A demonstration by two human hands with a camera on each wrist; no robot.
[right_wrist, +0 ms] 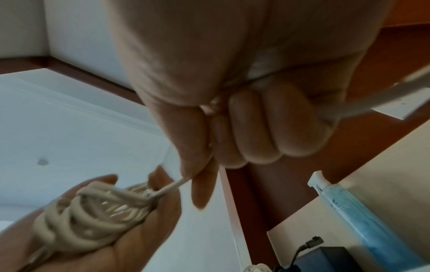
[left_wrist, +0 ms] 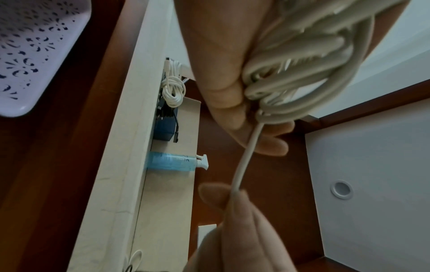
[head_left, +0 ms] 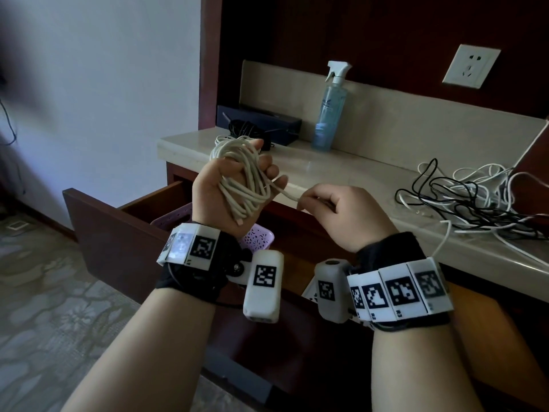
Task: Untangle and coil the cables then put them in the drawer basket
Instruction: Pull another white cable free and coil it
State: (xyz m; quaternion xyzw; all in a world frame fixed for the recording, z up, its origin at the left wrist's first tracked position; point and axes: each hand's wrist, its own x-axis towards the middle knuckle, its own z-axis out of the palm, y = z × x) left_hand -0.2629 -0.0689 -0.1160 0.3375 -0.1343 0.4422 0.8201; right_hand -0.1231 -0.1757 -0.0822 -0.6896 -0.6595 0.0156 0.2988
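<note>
Above the open drawer, the coil (head_left: 242,176) is looped around the left hand (head_left: 228,185); its tail is pinched by the right hand (head_left: 332,209) — slack risks unwinding, short of the basket (head_left: 258,239).

Your left hand (head_left: 225,191) holds a cream cable (head_left: 243,176) looped in several turns around the palm and fingers; its free strand runs to your right hand (head_left: 335,215), pinched there. Tangled black and white cables (head_left: 475,200) lie right of that hand. Lilac basket (head_left: 258,237) sits below your left wrist.
</note>
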